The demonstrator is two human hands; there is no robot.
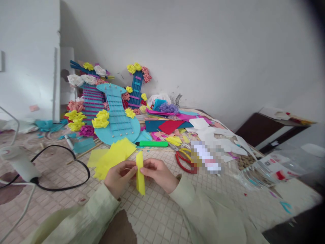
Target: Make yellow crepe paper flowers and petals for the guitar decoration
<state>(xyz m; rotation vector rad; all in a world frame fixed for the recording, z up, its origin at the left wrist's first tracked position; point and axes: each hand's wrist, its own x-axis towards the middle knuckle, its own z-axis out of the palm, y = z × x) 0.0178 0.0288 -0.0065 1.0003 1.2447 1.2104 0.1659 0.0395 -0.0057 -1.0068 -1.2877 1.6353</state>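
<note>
Between my two hands stands a folded strip of yellow crepe paper (140, 176), narrow and upright, above the table. My left hand (119, 176) pinches its left edge with thumb and fingers. From the other side my right hand (157, 173) pinches the strip too, thumb in front. Just behind my left hand lies a loose pile of yellow crepe paper sheets (111, 157). A green marker (153, 144) rests beyond my hands. To the right of it are red-handled scissors (181, 164) and a second pair with yellow handles (186, 151).
A light-blue paper instrument shape (118, 115) with strings and yellow paper flowers leans at the back. On the left, a white glue gun (19, 162) trails a black cable (87, 179). Paper scraps (223, 135) and a clear plastic container (264, 171) lie on the right.
</note>
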